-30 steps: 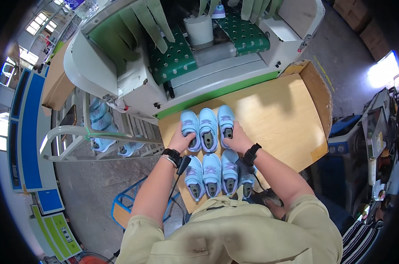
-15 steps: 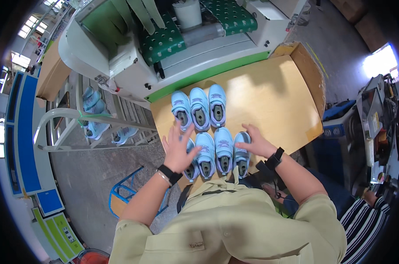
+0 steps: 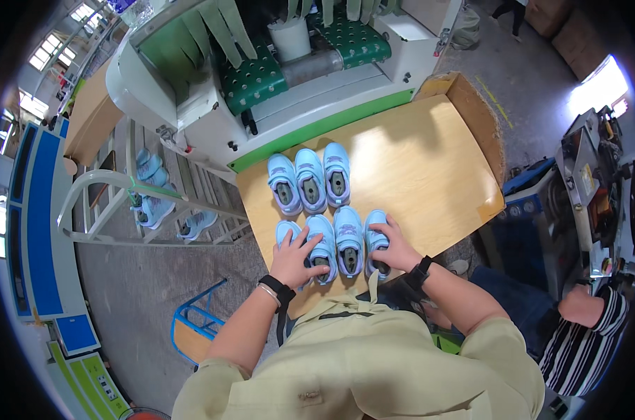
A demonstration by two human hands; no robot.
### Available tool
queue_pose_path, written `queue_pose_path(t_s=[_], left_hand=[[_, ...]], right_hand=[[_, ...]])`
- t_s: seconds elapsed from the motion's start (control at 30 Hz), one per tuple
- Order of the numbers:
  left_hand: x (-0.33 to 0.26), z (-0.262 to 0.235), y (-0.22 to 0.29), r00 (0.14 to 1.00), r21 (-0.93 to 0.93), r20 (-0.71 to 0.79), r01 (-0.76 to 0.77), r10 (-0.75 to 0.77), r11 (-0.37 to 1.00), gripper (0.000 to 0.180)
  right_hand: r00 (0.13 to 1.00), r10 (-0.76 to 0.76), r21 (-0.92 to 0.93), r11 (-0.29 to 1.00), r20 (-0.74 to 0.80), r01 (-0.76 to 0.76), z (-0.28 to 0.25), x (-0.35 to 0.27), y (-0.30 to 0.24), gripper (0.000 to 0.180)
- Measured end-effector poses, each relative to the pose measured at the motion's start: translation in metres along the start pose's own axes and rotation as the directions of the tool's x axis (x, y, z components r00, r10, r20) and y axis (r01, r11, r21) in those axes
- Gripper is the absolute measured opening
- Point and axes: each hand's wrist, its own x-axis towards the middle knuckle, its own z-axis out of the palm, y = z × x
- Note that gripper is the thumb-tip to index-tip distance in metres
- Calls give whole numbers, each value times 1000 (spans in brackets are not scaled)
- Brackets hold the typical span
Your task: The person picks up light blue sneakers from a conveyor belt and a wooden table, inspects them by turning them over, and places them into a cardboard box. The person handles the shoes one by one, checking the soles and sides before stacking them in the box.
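Light blue shoes with lilac trim stand in two rows on a wooden board point(image 3: 415, 168). The far row has three, among them a middle shoe point(image 3: 310, 180). In the near row several stand side by side. My left hand point(image 3: 294, 264) lies with spread fingers over the near row's leftmost shoe point(image 3: 287, 231), hiding most of it, its thumb across the neighbouring shoe point(image 3: 320, 234). My right hand point(image 3: 396, 250) curls over the rightmost shoe point(image 3: 375, 218), fingers on its upper and thumb by its opening. Between the hands another shoe point(image 3: 348, 227) shows dark inside.
Behind the board stands a white and green machine point(image 3: 317, 129) with a perforated green belt point(image 3: 261, 87). A metal rack point(image 3: 146, 238) with more blue shoes is at left, above a blue-framed stool point(image 3: 195, 329). Cardboard point(image 3: 482, 122) edges the board's right. A person in a striped top point(image 3: 587, 343) is at lower right.
Both hands have come down onto the near row. My right hand has closed over the rightmost shoe; my left now rests across the left ones. The whole view has shifted slightly.
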Motion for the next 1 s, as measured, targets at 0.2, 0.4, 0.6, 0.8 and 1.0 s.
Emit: queue_pose_path(t_s=[0.2, 0.4, 0.6, 0.8, 1.0], left_hand=[[-1, 7, -4, 1000, -30, -31, 1, -2, 1000, 86], [-5, 6, 2, 1000, -36, -23, 0, -1, 999, 83], [-12, 8, 2, 1000, -47, -23, 9, -10, 999, 80], [-15, 5, -4, 992, -150, 29, 124, -121, 981, 74], [-2, -13, 18, 992, -67, 86, 98, -92, 993, 84]], right_hand=[[995, -32, -70, 997, -98, 25, -2, 1, -6, 57], [934, -115, 0, 993, -340, 122, 14, -7, 1, 48], [960, -115, -164, 984, -256, 74, 4, 4, -17, 42], [967, -117, -66, 992, -227, 104, 29, 14, -31, 44], [993, -114, 21, 993, -26, 114, 3, 32, -15, 44]])
